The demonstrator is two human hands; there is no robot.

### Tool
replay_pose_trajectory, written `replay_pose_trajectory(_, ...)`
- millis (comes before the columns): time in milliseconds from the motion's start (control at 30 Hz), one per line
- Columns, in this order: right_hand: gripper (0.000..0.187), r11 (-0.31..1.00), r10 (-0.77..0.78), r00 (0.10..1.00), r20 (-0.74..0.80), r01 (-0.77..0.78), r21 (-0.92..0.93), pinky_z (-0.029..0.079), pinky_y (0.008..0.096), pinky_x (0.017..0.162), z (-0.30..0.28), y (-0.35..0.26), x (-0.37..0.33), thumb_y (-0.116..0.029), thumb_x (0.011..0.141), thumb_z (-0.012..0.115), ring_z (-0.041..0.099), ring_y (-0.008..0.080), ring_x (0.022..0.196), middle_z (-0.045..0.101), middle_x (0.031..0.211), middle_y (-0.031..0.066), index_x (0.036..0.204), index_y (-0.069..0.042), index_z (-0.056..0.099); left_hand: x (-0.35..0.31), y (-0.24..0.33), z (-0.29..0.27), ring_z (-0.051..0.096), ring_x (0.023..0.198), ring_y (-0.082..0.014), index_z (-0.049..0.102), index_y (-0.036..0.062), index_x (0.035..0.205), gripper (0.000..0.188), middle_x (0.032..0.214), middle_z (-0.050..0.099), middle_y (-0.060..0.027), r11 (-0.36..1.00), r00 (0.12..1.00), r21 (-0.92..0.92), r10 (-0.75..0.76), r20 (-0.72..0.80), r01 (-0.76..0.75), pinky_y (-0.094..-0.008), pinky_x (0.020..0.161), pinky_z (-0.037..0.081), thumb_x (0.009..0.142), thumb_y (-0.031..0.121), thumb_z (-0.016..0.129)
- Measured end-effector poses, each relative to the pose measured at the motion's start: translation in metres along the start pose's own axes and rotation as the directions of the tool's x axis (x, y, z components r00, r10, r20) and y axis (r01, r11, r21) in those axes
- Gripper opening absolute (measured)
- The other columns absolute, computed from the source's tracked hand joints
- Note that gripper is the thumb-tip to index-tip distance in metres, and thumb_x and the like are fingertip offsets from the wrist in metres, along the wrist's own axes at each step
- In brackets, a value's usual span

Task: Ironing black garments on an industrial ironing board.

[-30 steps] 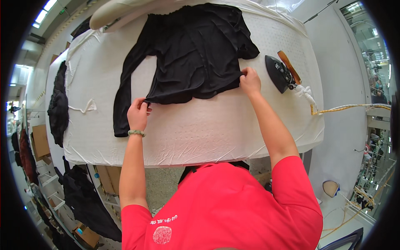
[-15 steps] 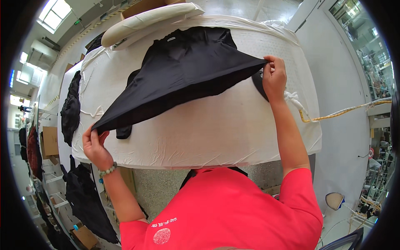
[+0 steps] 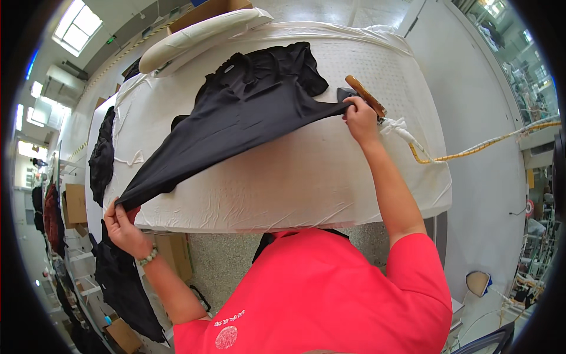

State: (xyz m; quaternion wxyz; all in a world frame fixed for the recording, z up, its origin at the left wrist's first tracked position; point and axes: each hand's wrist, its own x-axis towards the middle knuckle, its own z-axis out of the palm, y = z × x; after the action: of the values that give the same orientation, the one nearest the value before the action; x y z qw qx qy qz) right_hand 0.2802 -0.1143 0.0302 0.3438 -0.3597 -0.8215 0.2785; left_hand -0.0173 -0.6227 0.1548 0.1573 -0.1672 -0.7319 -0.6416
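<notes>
A black short-sleeved top (image 3: 236, 112) is stretched across the white padded ironing table (image 3: 283, 194), its neckline toward the far side. My left hand (image 3: 125, 230), a beaded bracelet at its wrist, pinches one hem corner near the table's front left edge. The other hem corner is pinched in my right hand (image 3: 361, 120), farther away on the right. Just beyond that hand rests an iron (image 3: 365, 97) with a wooden handle, its metal body partly hidden by the hand and handle.
A padded sleeve board (image 3: 200, 40) stands along the far left edge. Dark garments (image 3: 103, 156) lie at the left side, and another black garment (image 3: 124, 283) hangs below. The iron's wrapped hose (image 3: 471, 152) runs off to the right past a white wall.
Both hands have moved left with the hem, the left one nearer me and the right one slightly lower. The hem's opening has closed flatter, and the iron has come into view.
</notes>
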Motion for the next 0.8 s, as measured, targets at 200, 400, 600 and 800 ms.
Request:
replay_pose_trajectory(200,0.029,0.727,0.215,0.975,0.055,-0.197,0.658,0.059,0.03,0.067,-0.08,-0.065,0.019,-0.002,0.098,0.048,0.068,0.0145,0.07,0.069,0.086,0.0086,0.117,0.002,0.069,0.006,0.017,-0.02,0.072,0.089,-0.0181,0.063,-0.0002,0.119,0.02,0.106,0.071,-0.009,0.988,0.997,0.151,-0.014,-0.072,0.024,-0.0291,0.072,0.061,0.106,0.013,0.056)
replay_pose_trajectory(400,0.029,0.662,0.054,0.976,-0.211,0.123,0.739,0.053,0.0257,0.065,-0.196,-0.118,-0.007,-0.004,0.098,0.049,0.062,0.0135,0.068,0.065,0.085,0.0072,0.117,0.004,0.068,0.008,0.066,-0.045,0.067,0.076,-0.0114,0.061,0.0008,0.121,0.022,0.094,0.071,-0.0063,0.997,0.993,0.068,0.052,-0.106,-0.045,-0.025,0.065,0.056,0.105,0.016,0.058)
replay_pose_trajectory(600,0.028,0.869,0.089,0.995,-0.034,-0.061,0.492,0.05,0.0248,0.059,-0.23,-0.139,-0.005,-0.006,0.096,0.052,0.059,0.0111,0.064,0.064,0.083,0.0043,0.115,0.003,0.07,0.022,0.096,-0.047,0.06,0.069,-0.0052,0.062,0.0045,0.124,0.024,0.088,0.067,0.0006,0.944,0.971,-0.236,-0.208,0.115,0.23,-0.0208,0.059,0.048,0.102,0.014,0.061)
replay_pose_trajectory(800,0.024,0.93,0.245,0.935,0.257,-0.302,0.211,0.051,0.025,0.054,-0.189,-0.104,0.03,-0.009,0.094,0.057,0.06,0.011,0.057,0.065,0.074,0.0042,0.106,0.001,0.075,0.054,0.05,-0.018,0.057,0.062,-0.004,0.065,0.0049,0.12,0.024,0.077,0.062,0.0039,0.864,0.777,0.046,-0.474,0.413,0.502,-0.0195,0.056,0.047,0.099,0.015,0.065)
